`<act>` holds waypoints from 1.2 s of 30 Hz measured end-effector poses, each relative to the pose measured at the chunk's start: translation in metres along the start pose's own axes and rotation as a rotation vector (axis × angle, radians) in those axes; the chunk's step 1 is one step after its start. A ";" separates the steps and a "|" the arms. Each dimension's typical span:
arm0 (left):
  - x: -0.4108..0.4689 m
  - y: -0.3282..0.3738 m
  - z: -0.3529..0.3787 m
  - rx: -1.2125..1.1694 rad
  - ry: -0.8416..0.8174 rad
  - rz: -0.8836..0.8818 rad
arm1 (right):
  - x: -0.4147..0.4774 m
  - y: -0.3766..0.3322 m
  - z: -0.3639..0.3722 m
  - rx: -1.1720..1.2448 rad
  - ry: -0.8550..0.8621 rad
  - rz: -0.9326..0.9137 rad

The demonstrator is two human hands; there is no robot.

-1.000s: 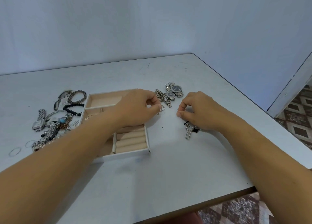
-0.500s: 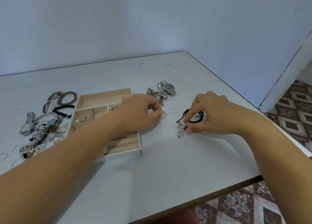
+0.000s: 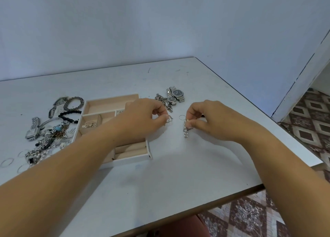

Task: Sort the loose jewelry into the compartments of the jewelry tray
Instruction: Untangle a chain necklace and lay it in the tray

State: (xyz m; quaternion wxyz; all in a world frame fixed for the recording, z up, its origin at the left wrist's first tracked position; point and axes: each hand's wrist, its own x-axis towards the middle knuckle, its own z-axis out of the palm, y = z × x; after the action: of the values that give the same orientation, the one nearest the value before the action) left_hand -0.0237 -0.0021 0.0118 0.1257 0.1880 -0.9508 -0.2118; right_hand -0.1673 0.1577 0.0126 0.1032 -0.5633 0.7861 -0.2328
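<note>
Right of half-hidden jewelry tray [image 3: 110, 97]: left hand [image 3: 142, 118] pinches small ring [image 3: 170, 119], perhaps; right hand [image 3: 212, 122] pinches beaded strand [image 3: 186, 132]; watches [image 3: 175, 93] beyond.

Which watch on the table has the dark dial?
The larger silver watch at the back, right of the tray. The smaller watch beside it looks greyer, and the square watch in the left pile has a pale face.

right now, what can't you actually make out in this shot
All in the head view:
- the jewelry tray: middle compartments covered by the left forearm.
- the small silver piece pinched by the left hand: too small to identify.
- the beaded piece: top hidden inside the grip of the right hand.
- the jewelry pile at far left: tangled, single pieces too small to separate.
</note>
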 end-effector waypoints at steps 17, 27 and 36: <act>-0.068 -0.055 -0.089 -0.091 0.209 -0.155 | 0.066 -0.107 0.017 0.206 0.243 -0.270; -0.094 -0.088 -0.100 -0.143 0.250 -0.204 | 0.091 -0.142 0.049 0.265 0.253 -0.333; -0.083 -0.104 -0.087 -0.204 0.236 -0.223 | 0.103 -0.144 0.053 0.282 0.318 -0.301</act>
State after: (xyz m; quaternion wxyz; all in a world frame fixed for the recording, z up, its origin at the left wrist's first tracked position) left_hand 0.1100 -0.0865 0.0286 0.2303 0.3020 -0.8763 -0.2964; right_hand -0.0595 0.0110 0.0468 0.0201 -0.6103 0.6595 -0.4384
